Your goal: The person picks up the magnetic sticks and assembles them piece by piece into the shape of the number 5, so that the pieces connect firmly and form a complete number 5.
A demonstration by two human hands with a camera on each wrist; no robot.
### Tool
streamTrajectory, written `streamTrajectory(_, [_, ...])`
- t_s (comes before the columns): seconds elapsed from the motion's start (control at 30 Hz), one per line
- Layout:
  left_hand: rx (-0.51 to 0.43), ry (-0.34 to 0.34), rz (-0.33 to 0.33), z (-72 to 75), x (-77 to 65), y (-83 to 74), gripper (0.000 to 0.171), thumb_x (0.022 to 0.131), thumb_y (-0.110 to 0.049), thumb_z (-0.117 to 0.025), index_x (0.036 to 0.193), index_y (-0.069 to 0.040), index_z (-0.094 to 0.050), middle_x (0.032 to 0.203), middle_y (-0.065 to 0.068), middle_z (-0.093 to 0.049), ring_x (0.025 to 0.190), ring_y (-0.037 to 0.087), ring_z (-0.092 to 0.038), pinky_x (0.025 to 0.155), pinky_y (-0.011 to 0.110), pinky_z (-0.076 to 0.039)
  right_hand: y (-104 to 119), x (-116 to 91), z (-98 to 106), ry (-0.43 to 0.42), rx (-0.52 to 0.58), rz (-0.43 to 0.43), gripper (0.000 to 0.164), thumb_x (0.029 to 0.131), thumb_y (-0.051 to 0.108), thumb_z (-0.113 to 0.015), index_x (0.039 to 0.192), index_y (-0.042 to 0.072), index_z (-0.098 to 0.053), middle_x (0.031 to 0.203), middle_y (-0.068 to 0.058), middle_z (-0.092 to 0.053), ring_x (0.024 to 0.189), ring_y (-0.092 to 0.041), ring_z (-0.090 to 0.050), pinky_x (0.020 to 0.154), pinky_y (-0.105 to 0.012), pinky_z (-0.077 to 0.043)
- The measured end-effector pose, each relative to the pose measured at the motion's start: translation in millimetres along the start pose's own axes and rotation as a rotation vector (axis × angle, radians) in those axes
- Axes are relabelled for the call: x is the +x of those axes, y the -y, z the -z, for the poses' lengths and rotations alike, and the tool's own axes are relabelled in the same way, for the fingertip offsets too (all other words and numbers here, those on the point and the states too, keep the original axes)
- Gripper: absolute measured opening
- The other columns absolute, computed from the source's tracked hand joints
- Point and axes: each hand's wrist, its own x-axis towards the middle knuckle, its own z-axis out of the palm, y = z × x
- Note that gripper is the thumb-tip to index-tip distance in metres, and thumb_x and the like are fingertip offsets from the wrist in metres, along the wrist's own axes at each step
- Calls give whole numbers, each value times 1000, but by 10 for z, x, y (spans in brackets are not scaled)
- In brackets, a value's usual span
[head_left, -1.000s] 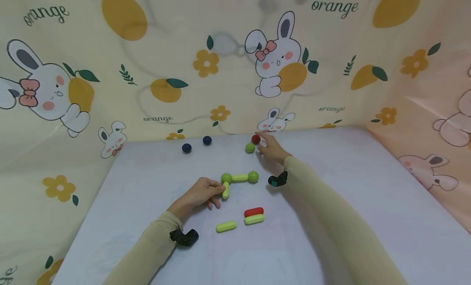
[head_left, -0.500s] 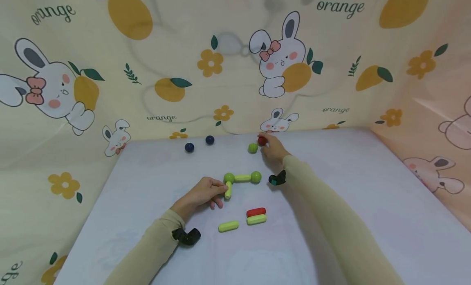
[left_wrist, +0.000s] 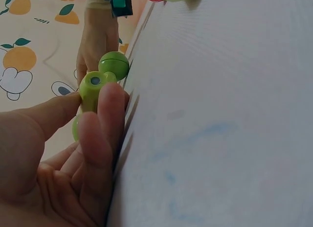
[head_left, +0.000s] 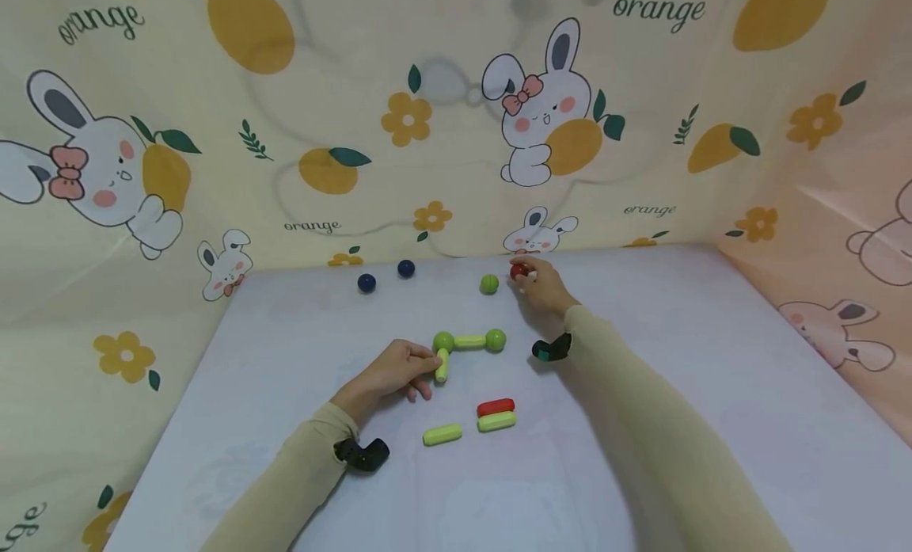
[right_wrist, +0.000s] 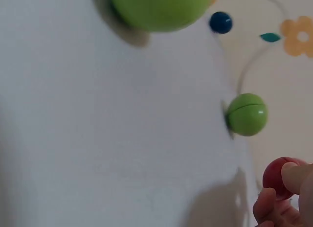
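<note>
In the head view, an L-shaped piece lies mid-table: a green corner ball (head_left: 443,342), a yellow-green rod (head_left: 469,342) to a second green ball (head_left: 495,340), and another rod (head_left: 442,370) toward the front. My left hand (head_left: 390,371) pinches that front rod between thumb and fingers. The left wrist view shows the hole in the rod's end (left_wrist: 95,81) above my fingertips. Toward the back, my right hand (head_left: 547,289) grips a red ball (head_left: 518,272) with thumb and fingers. A loose green ball (head_left: 489,283) sits left of it, apart from the fingers.
Two dark blue balls (head_left: 366,283) rest at the back left. Nearer the front lie a red rod (head_left: 495,407), a yellow-green rod (head_left: 496,421) against it, and a separate yellow-green rod (head_left: 442,435). A patterned cloth backdrop (head_left: 456,140) rises behind the white table (head_left: 299,322).
My right hand has closed round the red ball and drawn it to the right, away from the loose green ball. My left hand keeps its pinch on the rod.
</note>
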Motion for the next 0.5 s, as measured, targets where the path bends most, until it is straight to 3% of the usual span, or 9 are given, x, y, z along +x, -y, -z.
streamTrajectory(0.13, [-1,1,-1,-3,-5,-7,35,101,-22,-62,127,1,-65,98,6,-76,57,8,-67,49,19,-47,24,-122,63,-24,37,26,48,105,10,-49,153,12,-42,152,-23,-45,130,-40,-51,106,-49,-46])
streamTrajectory(0.23, [-1,-1,1,-5,-8,-8,35,101,-22,-62,128,2,-65,98,6,-76,57,8,-67,49,19,-47,67,-229,85,-21,70,57,48,106,11,-49,152,8,-41,148,-24,-48,109,-38,-60,88,-36,-52])
streamTrajectory(0.33, [3,-6,0,-3,-2,-1,36,101,-22,-62,128,2,-65,97,6,-76,56,8,-67,48,19,-47,119,-340,92,-2,121,80,45,106,11,-51,150,6,-44,143,-26,-51,92,-38,-62,74,-26,-50])
streamTrajectory(0.5, [8,-6,-5,-3,14,10,36,101,-23,-62,127,1,-66,94,5,-76,56,8,-66,48,19,-47,192,-511,83,47,135,80,44,105,13,-54,147,8,-45,143,-23,-51,97,-36,-62,79,-28,-51])
